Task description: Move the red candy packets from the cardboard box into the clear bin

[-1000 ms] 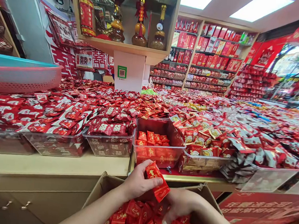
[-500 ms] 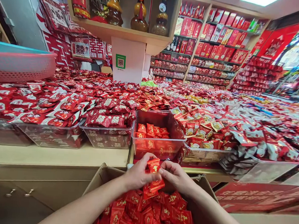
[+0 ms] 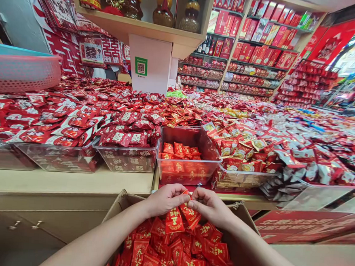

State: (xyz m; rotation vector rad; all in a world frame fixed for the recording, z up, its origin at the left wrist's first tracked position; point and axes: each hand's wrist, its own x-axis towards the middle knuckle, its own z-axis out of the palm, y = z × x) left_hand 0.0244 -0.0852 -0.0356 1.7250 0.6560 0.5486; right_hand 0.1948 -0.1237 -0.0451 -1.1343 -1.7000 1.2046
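My left hand [image 3: 165,199] and my right hand [image 3: 209,206] meet above an open cardboard box [image 3: 120,204]. Both pinch a few small red candy packets [image 3: 180,218] with gold lettering, which hang down from the fingers. The box below is filled with several more of the same red packets [image 3: 175,256]. Straight ahead on the counter stands a clear plastic bin [image 3: 189,158], partly filled with matching red packets.
Clear bins heaped with red-and-white sweets [image 3: 128,139] and gold-and-red sweets [image 3: 243,153] flank the middle bin. A pink and teal basket [image 3: 20,71] sits at the far left. A beige counter [image 3: 67,180] with cupboard doors lies below. Shelves of red boxes [image 3: 254,37] fill the back.
My right hand came up out of the box and joined the left on the packets. The view tilted down, so more of the box shows.
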